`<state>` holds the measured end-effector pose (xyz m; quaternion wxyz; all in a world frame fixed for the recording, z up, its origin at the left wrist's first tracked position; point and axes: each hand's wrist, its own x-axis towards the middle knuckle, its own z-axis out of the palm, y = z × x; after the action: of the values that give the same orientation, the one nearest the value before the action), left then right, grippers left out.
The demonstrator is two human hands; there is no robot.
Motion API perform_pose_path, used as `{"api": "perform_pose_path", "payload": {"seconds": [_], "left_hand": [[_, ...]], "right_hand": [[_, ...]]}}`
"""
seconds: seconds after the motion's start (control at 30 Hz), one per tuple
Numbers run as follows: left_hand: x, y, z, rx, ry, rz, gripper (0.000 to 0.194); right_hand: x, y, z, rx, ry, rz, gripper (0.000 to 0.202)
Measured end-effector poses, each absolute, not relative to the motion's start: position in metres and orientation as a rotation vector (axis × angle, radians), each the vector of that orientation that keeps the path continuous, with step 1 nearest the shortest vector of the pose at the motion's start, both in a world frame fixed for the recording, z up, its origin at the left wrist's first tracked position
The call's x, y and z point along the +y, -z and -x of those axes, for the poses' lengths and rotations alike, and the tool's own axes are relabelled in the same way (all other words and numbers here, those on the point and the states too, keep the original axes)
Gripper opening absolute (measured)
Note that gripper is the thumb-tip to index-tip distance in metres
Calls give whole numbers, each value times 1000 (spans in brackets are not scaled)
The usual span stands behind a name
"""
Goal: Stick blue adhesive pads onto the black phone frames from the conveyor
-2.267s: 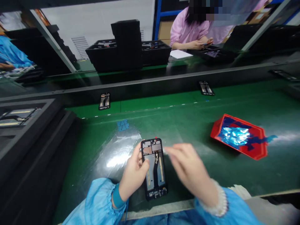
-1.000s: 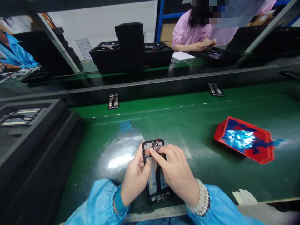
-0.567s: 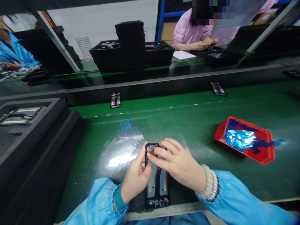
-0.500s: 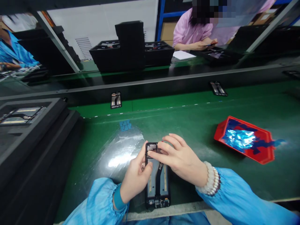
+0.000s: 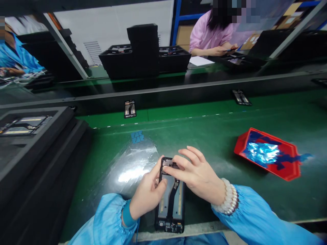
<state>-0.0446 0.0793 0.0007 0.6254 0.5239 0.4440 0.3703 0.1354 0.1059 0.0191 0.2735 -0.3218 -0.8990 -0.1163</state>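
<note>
An opened phone body [image 5: 171, 199] with a black flex cable along its middle lies at the bench's front edge. My left hand [image 5: 148, 192] is closed round its upper left side, thumb over the frame. My right hand [image 5: 196, 173] has thumb and index finger at the phone's top end, the other fingers raised and bent; whether a small part is between them is hidden. Beyond the phone, small blue pieces [image 5: 137, 136] lie on the green bench. At right is a red bin [image 5: 287, 172] holding shiny blue film pieces [image 5: 263, 153].
Black foam trays [image 5: 74, 132] are stacked at left, with a phone body in the top one. Two more phone bodies [image 5: 130, 109] [image 5: 241, 97] lie on the green strip behind. A person in pink [image 5: 204, 34] works across the bench; another in blue [image 5: 22, 54] sits far left.
The phone's lower end has swung slightly left and toward me. The phone bodies on the green strip have shifted a little right. My hands keep nearly the same pose.
</note>
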Motion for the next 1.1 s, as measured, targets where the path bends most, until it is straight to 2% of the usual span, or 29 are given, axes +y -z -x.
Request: {"api": "perform_pose_path", "payload": {"seconds": [0.1,0.23,0.3,0.33,0.4,0.43,0.53,0.6,0.7,0.83,0.9,0.97,1.1], "left_hand": [[82,-5,42,953,-895,-1091,67],[85,-12,41,883,-993,-942,64],[87,-15,44,890,-1060,-907,59],[89,-16,45,901,-1090,-898,57],[91,-16,48,946,-1131,-902,51],[93,-15,49,994,-1157,-913,47],[101,-10,53,1229,-1245,-950,29],[108,-6,57,1355,-1308,-954,23],[122,-1,72,1415,-1353,-944,25],[136,-7,105,1349,-1323,-852,49],[138,-15,120,1449,-1329,-926,53],[142,-23,128,1671,-1168,-1233,49],[169,-22,127,1951,-581,-1914,43]], "right_hand": [[102,-20,-132,-2383,205,880,27],[96,-29,-140,-2189,-166,946,24],[95,-28,-145,-2035,-442,1126,20],[94,-26,-146,-1989,-641,1188,25],[93,-18,-143,-1944,-1114,1184,30],[92,-14,-140,-1927,-1319,1146,26],[95,-7,-127,-1916,-1584,1075,17],[105,-9,-117,-1982,-1595,1061,19],[140,-16,-107,-2100,-1586,1004,19],[239,-20,-108,-2137,-1326,1205,21],[299,-17,-116,-2060,-1171,1350,23],[351,-11,-130,-1982,-988,1514,25],[402,0,-161,-1933,-624,1605,29]]}}
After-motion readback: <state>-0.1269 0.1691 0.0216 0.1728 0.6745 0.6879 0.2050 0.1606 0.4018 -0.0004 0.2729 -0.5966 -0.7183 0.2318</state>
